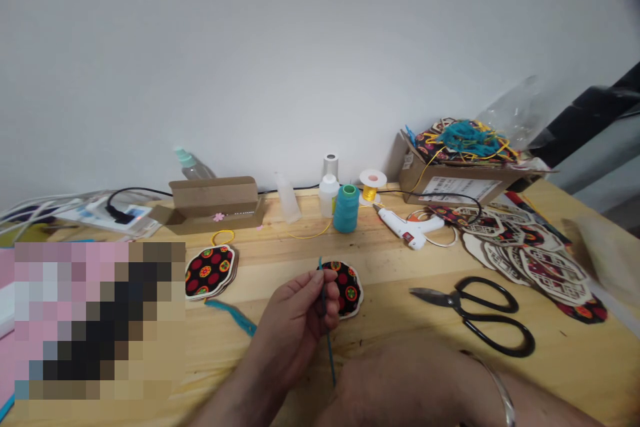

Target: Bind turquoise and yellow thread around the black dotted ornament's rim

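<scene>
My left hand (300,310) pinches a teal cord (330,357) between thumb and fingers, and a short end sticks up above the thumb. The cord runs straight down to my right hand (370,373), which is closed at its lower part; those fingertips are hidden and blurred. Behind my left hand lies a scalloped black floral patch (350,287) with a pale edge, partly covered. A small stack of similar patches (210,272) sits to the left. Near my left wrist rests a teal bundle of cords (233,315).
Black-handled scissors (455,300) lie right, blades toward the middle. Behind stand a teal thread cone (345,210), a white bottle (329,195), a yellow cord spool (373,185) and a white glue gun (413,225). Cut patches (540,267) and a full cardboard box (450,180) occupy the right.
</scene>
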The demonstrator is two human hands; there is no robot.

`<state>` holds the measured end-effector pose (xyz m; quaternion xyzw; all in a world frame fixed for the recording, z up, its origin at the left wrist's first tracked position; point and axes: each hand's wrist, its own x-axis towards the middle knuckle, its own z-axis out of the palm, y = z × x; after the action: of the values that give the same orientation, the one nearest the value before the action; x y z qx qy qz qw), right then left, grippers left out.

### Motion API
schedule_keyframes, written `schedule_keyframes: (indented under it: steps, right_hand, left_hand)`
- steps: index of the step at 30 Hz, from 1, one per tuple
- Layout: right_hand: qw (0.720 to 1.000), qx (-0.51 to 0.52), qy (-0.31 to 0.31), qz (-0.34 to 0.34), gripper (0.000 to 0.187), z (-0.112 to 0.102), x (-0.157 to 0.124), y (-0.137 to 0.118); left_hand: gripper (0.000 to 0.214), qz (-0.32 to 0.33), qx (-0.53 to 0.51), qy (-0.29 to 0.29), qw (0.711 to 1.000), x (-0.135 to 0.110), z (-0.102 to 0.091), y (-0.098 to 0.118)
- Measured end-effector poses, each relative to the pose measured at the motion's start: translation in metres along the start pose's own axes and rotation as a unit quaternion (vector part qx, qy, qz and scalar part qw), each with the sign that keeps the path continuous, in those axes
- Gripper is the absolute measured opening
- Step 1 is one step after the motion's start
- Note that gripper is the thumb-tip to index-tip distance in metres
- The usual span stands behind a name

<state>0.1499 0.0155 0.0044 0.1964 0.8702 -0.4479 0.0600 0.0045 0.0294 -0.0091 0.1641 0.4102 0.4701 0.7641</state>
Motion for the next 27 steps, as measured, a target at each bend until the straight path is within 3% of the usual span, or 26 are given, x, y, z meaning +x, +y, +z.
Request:
schedule_keyframes:
  steps: [5,12,14,16,18,21,24,27]
  right_hand:
    - [0.999,-0.022,-0.019,-0.020,0.012,0.015,0.011,0.010]
    - [0.994,-0.003,-0.055,-0.092,0.013,-0.012,0.008,0.000]
    - [0.995,0.037,-0.027,-0.088,0.007,-0.021,0.001,0.000]
    - [0.993,0.104,0.060,-0.021,0.019,-0.029,-0.004,0.002]
    - [0.963,0.181,0.185,0.068,0.036,-0.035,-0.003,0.008]
    - [0.893,0.290,0.325,0.118,0.037,-0.037,0.005,0.017]
    - [0.837,0.425,0.328,0.109,0.033,-0.036,0.017,0.021]
    - [0.753,0.576,0.301,0.105,0.033,-0.033,0.024,0.022]
  left_hand:
    - [0.011,0.006,-0.010,-0.018,1.000,0.000,0.002,0.001]
    - [0.014,0.025,0.012,-0.009,1.000,0.001,0.000,0.001]
    - [0.015,0.037,0.027,0.015,0.999,0.001,0.000,0.000]
    - [0.015,0.046,0.046,0.040,0.997,0.000,0.002,0.000]
    - [0.014,0.057,0.067,0.048,0.995,-0.002,0.005,0.000]
    - [0.013,0.081,0.098,0.036,0.991,-0.004,0.008,0.000]
    - [0.013,0.098,0.126,0.025,0.987,-0.005,0.007,-0.001]
    - [0.012,0.103,0.149,0.023,0.983,-0.005,0.006,-0.002]
